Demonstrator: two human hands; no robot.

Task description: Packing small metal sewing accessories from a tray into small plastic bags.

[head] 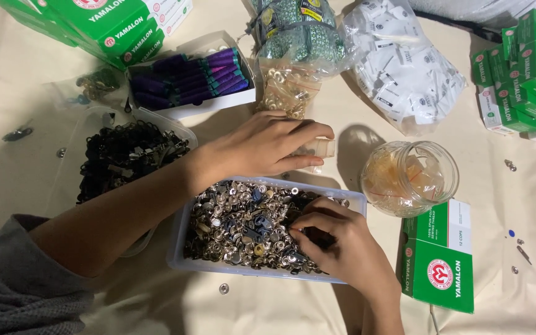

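Right hand (342, 245) pinches among mixed snap fasteners (243, 226) in the clear tray (178, 251) — left hand (262, 149) grips a small clear box (322, 149); most fasteners remain unsorted.

Two hands work here: the left hand (262, 147) and the right hand (336, 239). There are two clear tubs, the near tub (178, 248) of silver snaps and the left tub (175, 127) of black pieces. One glass jar (409, 178) stands right, and one green box (437, 255) lies near it.
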